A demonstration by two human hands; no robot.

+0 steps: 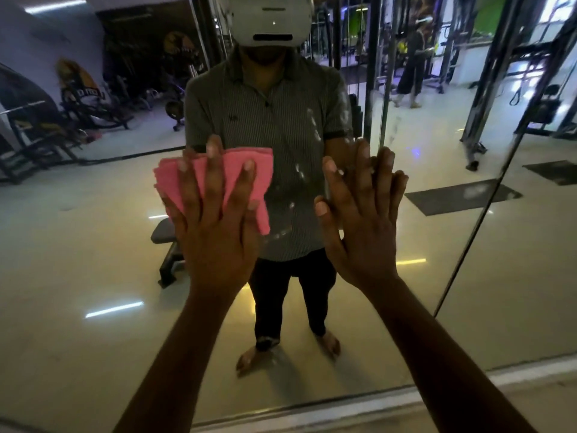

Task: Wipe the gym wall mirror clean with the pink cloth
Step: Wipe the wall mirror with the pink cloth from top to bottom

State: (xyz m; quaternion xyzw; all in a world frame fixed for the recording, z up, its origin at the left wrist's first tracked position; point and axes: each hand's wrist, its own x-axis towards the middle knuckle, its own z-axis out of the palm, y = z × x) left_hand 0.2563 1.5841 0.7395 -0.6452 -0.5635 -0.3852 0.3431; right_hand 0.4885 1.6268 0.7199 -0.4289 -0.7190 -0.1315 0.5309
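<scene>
While your left hand (215, 220) presses the pink cloth (215, 179) flat-fingered | right hand (362, 220) splayed on mirror (93, 245) | smears (299, 173) between.

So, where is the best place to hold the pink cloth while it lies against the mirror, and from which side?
Probably from the front, as now: the left hand presses the folded pink cloth flat on the mirror with spread fingers. To pinch it, take the free lower right corner that sticks out past the hand.
</scene>
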